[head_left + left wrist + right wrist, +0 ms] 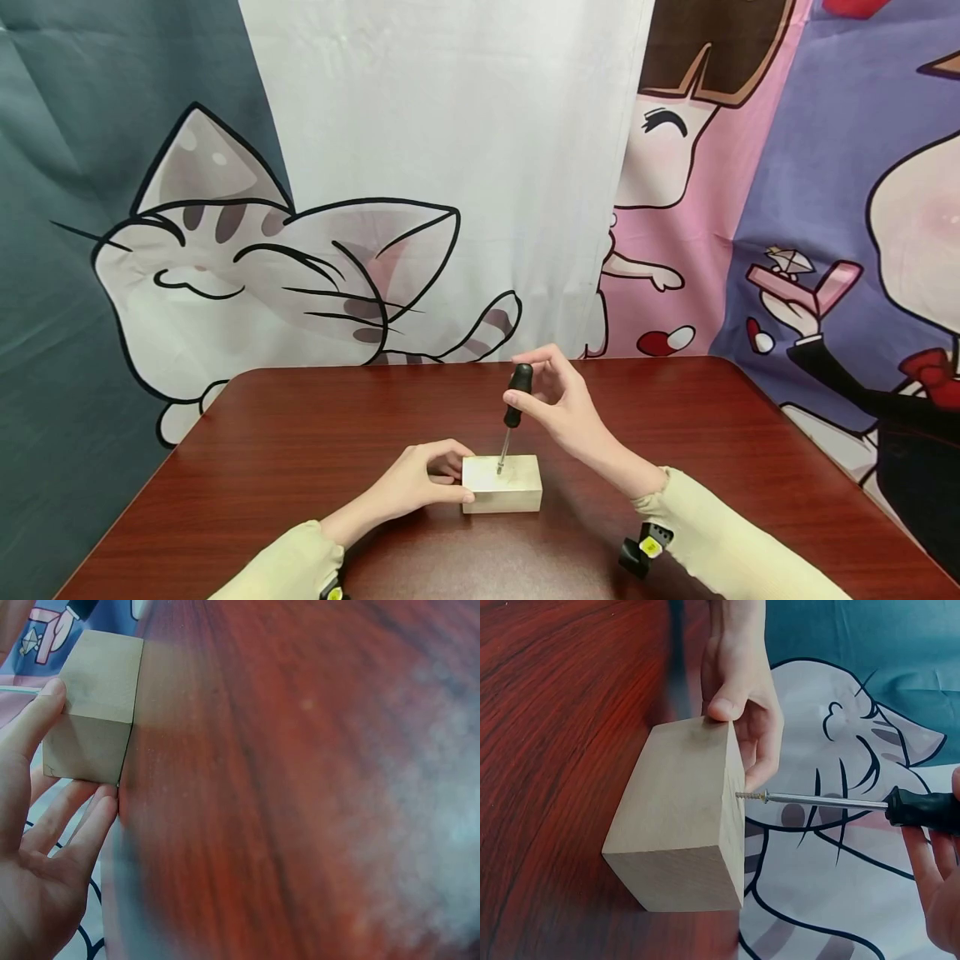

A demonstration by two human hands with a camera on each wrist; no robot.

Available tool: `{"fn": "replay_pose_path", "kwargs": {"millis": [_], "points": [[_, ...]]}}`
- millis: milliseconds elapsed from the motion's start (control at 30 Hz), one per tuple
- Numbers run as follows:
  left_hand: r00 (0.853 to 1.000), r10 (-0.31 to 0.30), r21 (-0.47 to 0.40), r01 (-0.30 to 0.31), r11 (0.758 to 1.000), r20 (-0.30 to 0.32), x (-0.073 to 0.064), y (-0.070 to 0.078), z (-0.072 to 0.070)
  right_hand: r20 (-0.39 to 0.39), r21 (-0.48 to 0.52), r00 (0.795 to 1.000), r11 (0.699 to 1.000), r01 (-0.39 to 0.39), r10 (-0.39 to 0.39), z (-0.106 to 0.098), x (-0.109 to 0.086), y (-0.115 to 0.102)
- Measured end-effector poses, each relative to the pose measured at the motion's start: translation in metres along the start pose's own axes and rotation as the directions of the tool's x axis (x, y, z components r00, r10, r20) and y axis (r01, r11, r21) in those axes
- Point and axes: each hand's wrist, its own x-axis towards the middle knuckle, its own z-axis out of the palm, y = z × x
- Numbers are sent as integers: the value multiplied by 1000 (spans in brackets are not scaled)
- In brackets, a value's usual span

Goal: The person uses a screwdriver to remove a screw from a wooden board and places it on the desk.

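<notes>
A pale wooden block lies on the table in front of me. My left hand grips its left end, thumb on the near side and fingers behind; the left wrist view shows the block between them. My right hand holds a screwdriver by its black handle, the shaft slanting down to the block's top. In the right wrist view, the screwdriver's tip meets the head of a screw standing partly out of the block. The screw's point is hidden in the wood.
The reddish-brown table has rounded far corners. Behind it hangs a cloth backdrop printed with a cat and cartoon people. A dark wrist-worn device sits on the right sleeve.
</notes>
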Motion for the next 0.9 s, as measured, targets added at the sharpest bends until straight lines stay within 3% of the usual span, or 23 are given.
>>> {"fn": "replay_pose_path", "kwargs": {"millis": [200, 367, 467, 667, 900], "points": [[1000, -1, 5, 1, 1000, 5, 0, 0, 0, 46, 31, 999, 1000, 2, -4, -1, -1, 1], [1000, 4, 10, -4, 1000, 5, -1, 0, 0, 124, 97, 989, 993, 74, -86, 3, -2, 4], [1000, 5, 2, -5, 1000, 5, -1, 0, 1, 91, 99, 990, 990, 97, -107, 6, -4, 5], [1000, 5, -6, -5, 1000, 3, -1, 2, 0, -34, -62, 997, 996, 69, -71, 7, -6, 1], [1000, 15, 4, -15, 1000, 0, -1, 2, 0, 13, -83, 998, 995, 60, -59, 0, -4, -2]]}}
